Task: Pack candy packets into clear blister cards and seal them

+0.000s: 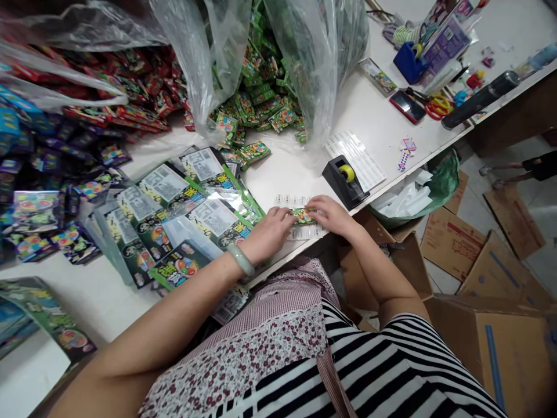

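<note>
A small green packet [303, 216] lies on a sheet of round stickers [292, 200] near the front edge of the white table [369, 122]. My left hand [267, 233], with a pale green bangle on the wrist, grips the packet's left end. My right hand [331, 213] grips its right end from above. Just left of my hands lies a fanned pile of clear printed bags [174, 215].
A black tape dispenser [346, 180] stands right of my hands beside a white label sheet [357, 157]. Clear sacks of green packets [261, 87] sit behind. Red and purple packets [65, 145] cover the left. A phone [408, 105], scissors [437, 106] and cardboard boxes [500, 273] are to the right.
</note>
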Motion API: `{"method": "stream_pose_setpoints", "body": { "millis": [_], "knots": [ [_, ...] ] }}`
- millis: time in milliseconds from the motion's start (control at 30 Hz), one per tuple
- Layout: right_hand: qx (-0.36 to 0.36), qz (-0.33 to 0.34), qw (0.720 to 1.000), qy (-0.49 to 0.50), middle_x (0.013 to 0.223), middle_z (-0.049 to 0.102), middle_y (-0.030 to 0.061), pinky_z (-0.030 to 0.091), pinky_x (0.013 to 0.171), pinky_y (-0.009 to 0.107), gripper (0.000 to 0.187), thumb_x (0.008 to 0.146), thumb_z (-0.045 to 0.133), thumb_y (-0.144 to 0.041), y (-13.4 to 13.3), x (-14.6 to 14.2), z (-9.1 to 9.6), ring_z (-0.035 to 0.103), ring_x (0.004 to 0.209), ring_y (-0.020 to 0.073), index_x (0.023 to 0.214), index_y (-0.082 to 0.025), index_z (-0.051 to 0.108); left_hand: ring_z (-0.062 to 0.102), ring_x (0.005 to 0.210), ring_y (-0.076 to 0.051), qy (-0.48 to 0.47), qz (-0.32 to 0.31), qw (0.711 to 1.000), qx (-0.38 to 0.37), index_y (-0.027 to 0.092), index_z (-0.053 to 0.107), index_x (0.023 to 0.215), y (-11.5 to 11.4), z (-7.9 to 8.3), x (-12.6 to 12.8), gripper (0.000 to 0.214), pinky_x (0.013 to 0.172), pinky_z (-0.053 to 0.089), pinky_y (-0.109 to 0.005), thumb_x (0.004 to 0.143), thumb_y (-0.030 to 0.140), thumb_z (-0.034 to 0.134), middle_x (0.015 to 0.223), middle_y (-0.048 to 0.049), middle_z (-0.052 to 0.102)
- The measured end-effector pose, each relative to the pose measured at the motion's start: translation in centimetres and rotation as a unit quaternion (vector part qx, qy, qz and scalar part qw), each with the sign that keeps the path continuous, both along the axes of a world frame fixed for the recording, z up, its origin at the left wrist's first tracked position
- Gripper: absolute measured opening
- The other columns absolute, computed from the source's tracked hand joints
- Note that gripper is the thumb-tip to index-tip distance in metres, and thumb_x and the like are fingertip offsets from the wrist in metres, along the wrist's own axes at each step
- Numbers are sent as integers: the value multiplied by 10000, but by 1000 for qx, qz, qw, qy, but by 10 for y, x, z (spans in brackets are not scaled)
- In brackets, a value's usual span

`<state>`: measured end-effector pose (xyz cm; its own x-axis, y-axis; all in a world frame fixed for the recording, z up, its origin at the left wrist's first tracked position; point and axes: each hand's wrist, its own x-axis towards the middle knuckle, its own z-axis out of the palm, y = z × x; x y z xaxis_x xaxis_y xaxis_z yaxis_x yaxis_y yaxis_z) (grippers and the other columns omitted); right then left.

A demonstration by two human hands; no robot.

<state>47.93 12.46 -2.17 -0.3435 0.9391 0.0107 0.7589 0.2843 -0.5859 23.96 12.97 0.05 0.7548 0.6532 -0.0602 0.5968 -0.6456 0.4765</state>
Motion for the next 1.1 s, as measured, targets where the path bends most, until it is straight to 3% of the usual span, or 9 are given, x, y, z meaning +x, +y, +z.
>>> {"method": "stream_pose_setpoints", "body": {
  "millis": [133, 267, 433, 600, 867, 1100],
  "knots": [
    [-23, -148, 988, -21, 1129, 661, 126, 467, 994, 383, 292, 956, 477, -212, 18, 12, -3, 617, 1075, 241, 1143, -166, 696, 485, 1240, -315, 46, -15, 998, 25, 158, 593, 1260, -10, -4, 2, 391, 1059, 454, -502, 907, 96, 438, 1345, -178, 525],
    [-84, -167, 981, -55, 1124, 644, 138, 461, 966, 392, 255, 921, 537, -197, 31, 7, -9, 614, 1024, 250, 1106, -139, 702, 501, 1254, -310, 41, -16, 999, 14, 157, 571, 1290, -6, -12, 0, 433, 1063, 460, -488, 883, 80, 445, 1381, -185, 502],
    [-78, -189, 977, -59, 1020, 674, 86, 462, 846, 309, 138, 889, 599, -150, 25, -4, -2, 616, 968, 209, 938, -166, 727, 559, 1206, -314, 4, -50, 998, 32, 172, 553, 1308, -4, -30, -10, 437, 1026, 493, -483, 893, 133, 424, 1380, -188, 508],
    [-50, -200, 978, -44, 967, 677, 16, 422, 726, 234, 31, 859, 685, -203, 31, 3, 2, 615, 904, 153, 848, -205, 714, 620, 1133, -332, -14, -53, 994, 92, 184, 608, 1245, 16, -54, -9, 387, 983, 532, -495, 920, 233, 404, 1314, -184, 564],
    [-22, -209, 978, -3, 990, 609, 34, 400, 821, 274, 80, 899, 630, -171, 12, -5, 10, 550, 948, 181, 823, -196, 641, 632, 1149, -323, -3, -58, 992, 109, 180, 594, 1250, 11, -46, -2, 390, 1010, 530, -471, 901, 220, 423, 1308, -181, 560],
    [-7, -198, 980, 14, 1040, 576, 62, 408, 917, 329, 77, 921, 585, -160, 5, -7, 5, 517, 1003, 201, 854, -187, 612, 598, 1205, -320, 24, -62, 992, 109, 147, 562, 1288, 8, -40, 2, 419, 1045, 503, -454, 888, 186, 440, 1376, -199, 508]
  ]
}}
